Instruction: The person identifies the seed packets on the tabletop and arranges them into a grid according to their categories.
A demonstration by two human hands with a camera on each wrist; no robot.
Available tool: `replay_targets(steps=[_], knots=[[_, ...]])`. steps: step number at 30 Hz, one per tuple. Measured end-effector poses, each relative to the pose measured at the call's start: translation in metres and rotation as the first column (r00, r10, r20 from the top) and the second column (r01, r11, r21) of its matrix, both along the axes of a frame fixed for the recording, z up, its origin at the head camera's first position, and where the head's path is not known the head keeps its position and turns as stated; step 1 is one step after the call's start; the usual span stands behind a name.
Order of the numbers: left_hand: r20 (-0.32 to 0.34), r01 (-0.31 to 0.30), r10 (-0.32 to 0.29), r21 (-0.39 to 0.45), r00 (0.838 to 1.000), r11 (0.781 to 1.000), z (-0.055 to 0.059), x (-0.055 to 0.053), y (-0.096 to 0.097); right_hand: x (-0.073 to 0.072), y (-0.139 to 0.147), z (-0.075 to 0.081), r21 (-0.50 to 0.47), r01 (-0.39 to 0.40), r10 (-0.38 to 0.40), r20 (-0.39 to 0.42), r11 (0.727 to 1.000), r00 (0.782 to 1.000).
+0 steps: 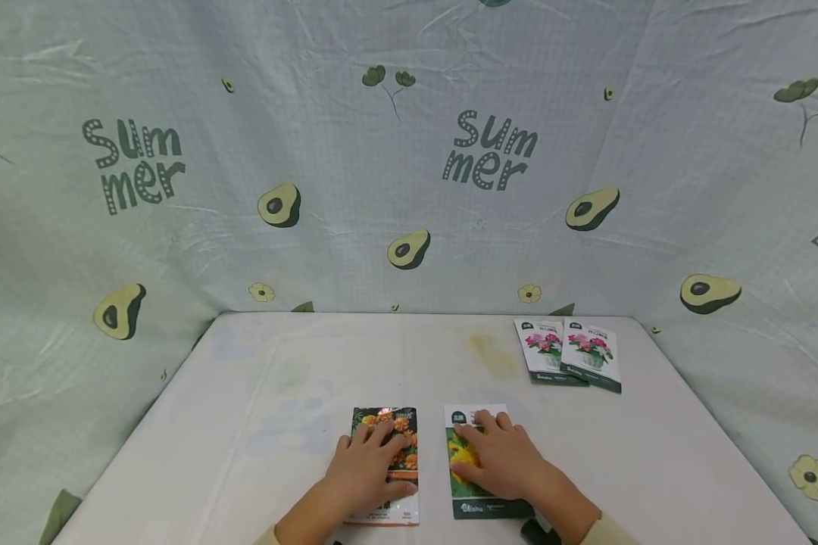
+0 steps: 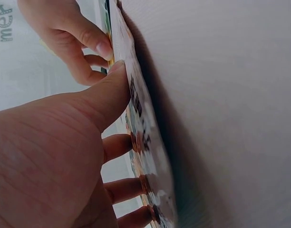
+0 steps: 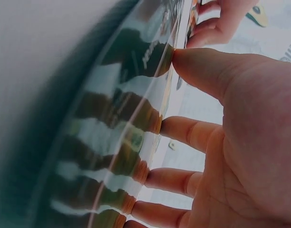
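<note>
Two seed packets lie side by side at the near middle of the white table. On the packet with orange flowers (image 1: 404, 462) rests my left hand (image 1: 364, 471), its fingers spread over the printed front. My right hand (image 1: 501, 460) lies on the packet with a yellow flower and green band (image 1: 473, 509), fingertips touching its surface. In the left wrist view the thumb and fingertips of the left hand (image 2: 55, 156) press the packet's face (image 2: 152, 156). The right wrist view shows the right hand's fingertips (image 3: 157, 175) against the glossy packet (image 3: 121, 109). Neither hand curls around its packet.
Two packets with pink flowers, one (image 1: 541, 344) partly under the other (image 1: 591, 354), lie at the table's back right. A dark object (image 1: 540, 532) shows beneath the right wrist. A patterned sheet (image 1: 341, 166) hangs behind and beside the table (image 1: 211, 424).
</note>
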State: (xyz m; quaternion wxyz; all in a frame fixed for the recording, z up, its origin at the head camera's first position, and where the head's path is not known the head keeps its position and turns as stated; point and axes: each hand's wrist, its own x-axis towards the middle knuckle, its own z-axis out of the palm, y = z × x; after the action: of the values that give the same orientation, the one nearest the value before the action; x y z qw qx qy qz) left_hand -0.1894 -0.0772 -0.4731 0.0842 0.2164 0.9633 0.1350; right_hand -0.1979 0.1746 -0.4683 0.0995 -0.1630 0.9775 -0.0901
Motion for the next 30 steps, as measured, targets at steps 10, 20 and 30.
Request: replay_targets(steps=[10,20,30], knots=[[-0.042,-0.008,0.008,-0.015,0.999,1.000,-0.0101,-0.0017,0.0002,0.0014,-0.0048,0.0003,0.009,-0.002,0.002,-0.009,1.000,1.000],[-0.036,0.010,-0.010,-0.002,0.999,1.000,-0.0038,0.0017,-0.0008,0.0015,-0.0049,-0.0021,0.001,-0.023,0.023,-0.023,1.000,0.999],[-0.018,0.009,-0.009,0.001,1.000,1.000,-0.0007,0.0014,-0.0002,0.0010,-0.0057,-0.0032,-0.002,-0.008,0.008,-0.013,1.000,1.000]])
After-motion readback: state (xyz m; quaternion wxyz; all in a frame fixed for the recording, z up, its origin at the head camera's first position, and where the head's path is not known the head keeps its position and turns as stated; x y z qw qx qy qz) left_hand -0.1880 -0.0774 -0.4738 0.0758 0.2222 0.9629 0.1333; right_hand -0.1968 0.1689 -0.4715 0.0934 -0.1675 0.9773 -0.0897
